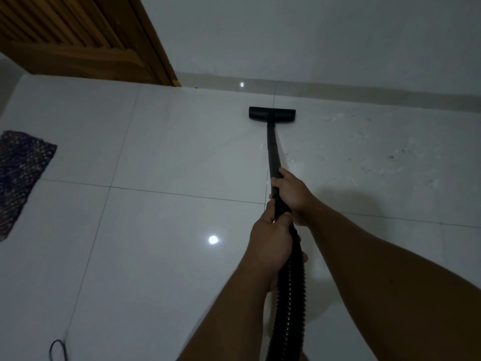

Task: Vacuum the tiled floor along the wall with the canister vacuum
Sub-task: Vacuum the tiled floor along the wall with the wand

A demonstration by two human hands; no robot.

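A black vacuum wand [272, 149] runs forward from my hands to a flat black floor nozzle [272, 114], which lies on the white tiled floor [166, 152] just short of the skirting of the white wall [312, 35]. My right hand [291, 194] grips the wand higher up the tube. My left hand [272, 243] grips it just behind, where the ribbed black hose [290, 295] begins. The hose drops out of view at the bottom edge. The canister is out of view.
Dust and pale debris [385, 157] are scattered on the tiles right of the nozzle. A wooden louvred door [78, 35] stands at the upper left. A dark woven mat [20, 175] lies at the left edge. A thin black cord [58, 350] loops at the bottom left.
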